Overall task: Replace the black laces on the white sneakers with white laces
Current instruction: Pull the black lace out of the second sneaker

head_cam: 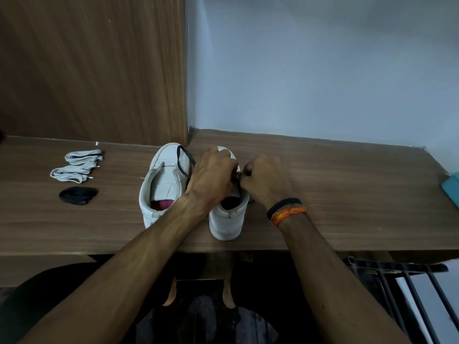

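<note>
Two white sneakers stand heel-toward-me on the wooden table (347, 194). The left sneaker (164, 184) has no lacing in its eyelets; a black lace (183, 162) loops across its toe. Over the right sneaker (228, 219) my left hand (212, 180) and my right hand (265, 182) meet, both pinching a black lace (238, 175) above its tongue. Most of that shoe's front is hidden by my hands. At the far left lie two bundled white laces (84, 155) (70, 173) and a coiled black lace (78, 195).
A wood panel (94, 65) rises behind the left half of the table, a pale wall behind the right half. A teal object (452, 188) sits at the right edge. A black metal rack (409, 289) stands below right, near my knees.
</note>
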